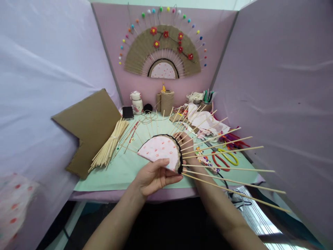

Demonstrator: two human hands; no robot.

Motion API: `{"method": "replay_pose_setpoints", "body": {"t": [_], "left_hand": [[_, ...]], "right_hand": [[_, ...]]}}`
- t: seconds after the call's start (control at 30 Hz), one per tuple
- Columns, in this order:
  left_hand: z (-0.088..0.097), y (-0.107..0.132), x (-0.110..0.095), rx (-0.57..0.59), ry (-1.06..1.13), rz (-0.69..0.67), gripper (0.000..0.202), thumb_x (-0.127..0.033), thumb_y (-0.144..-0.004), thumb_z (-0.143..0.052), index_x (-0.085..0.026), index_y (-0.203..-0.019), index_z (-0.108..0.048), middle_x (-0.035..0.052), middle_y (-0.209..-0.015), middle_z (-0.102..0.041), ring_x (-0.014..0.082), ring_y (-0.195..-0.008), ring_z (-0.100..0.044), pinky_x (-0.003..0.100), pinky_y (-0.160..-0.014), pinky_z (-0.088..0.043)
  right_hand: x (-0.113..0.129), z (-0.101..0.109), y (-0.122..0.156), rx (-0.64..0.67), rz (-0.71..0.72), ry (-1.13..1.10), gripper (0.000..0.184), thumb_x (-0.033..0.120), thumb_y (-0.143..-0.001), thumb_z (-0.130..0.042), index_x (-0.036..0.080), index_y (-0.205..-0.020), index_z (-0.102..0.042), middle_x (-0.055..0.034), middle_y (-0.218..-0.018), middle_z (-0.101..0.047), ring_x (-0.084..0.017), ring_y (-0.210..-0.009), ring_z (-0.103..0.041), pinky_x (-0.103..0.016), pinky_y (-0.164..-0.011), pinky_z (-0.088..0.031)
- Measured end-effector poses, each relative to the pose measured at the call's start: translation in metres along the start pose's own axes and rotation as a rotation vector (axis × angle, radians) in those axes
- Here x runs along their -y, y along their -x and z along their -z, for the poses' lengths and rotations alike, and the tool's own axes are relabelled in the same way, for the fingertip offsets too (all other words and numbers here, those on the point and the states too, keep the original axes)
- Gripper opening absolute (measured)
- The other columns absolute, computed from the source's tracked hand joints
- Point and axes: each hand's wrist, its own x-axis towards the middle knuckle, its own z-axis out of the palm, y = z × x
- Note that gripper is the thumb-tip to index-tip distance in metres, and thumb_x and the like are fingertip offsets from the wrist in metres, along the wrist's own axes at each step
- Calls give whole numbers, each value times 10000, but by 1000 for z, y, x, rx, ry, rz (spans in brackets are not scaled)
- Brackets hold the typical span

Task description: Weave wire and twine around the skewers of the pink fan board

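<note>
A half-round fan frame (pixel 158 149), covered in white cloth with red prints and edged in black cord, is held up over the table. Thin wooden sticks (pixel 234 169) radiate from its curved edge, the longest-looking ones to the right. My left hand (pixel 156 175) grips its straight lower edge, thumb on the cloth and fingers underneath. Behind the sticks, my right hand (pixel 186 142) is at the right side of the curved edge; its fingers are partly hidden by the frame and sticks, and they appear to support it from behind.
A bundle of sticks (pixel 110 146) and cut cardboard (pixel 88 128) lie left. Scissors (pixel 221 158), a flower-patterned glue gun (pixel 206 161) and white cloth (pixel 205 119) lie right. Twine (pixel 167 102) and a white bottle (pixel 136 103) stand behind. A finished fan (pixel 166 45) hangs on the back wall.
</note>
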Motion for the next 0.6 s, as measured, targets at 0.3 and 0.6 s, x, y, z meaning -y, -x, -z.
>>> {"method": "replay_pose_setpoints", "body": {"t": [0.3, 0.6], "left_hand": [[2, -22, 9, -176, -44, -297, 258, -130, -756, -630, -121, -1014, -623, 72, -849, -733, 193, -779, -690, 400, -877, -529], [21, -43, 4, -104, -72, -398, 458, -112, -728, -681, -189, -1165, -572, 30, -955, -720, 177, -832, -673, 369, -832, -547]], "right_hand": [[-13, -3, 12, 37, -4, -55, 169, 359, -750, -578, 209, -767, -653, -54, -797, -682, -232, -813, -616, -346, -703, -486], [7, 11, 23, 164, -140, -380, 314, 466, -801, -567, 248, -1005, -667, -56, -1012, -695, -217, -847, -641, -325, -695, -499]]}}
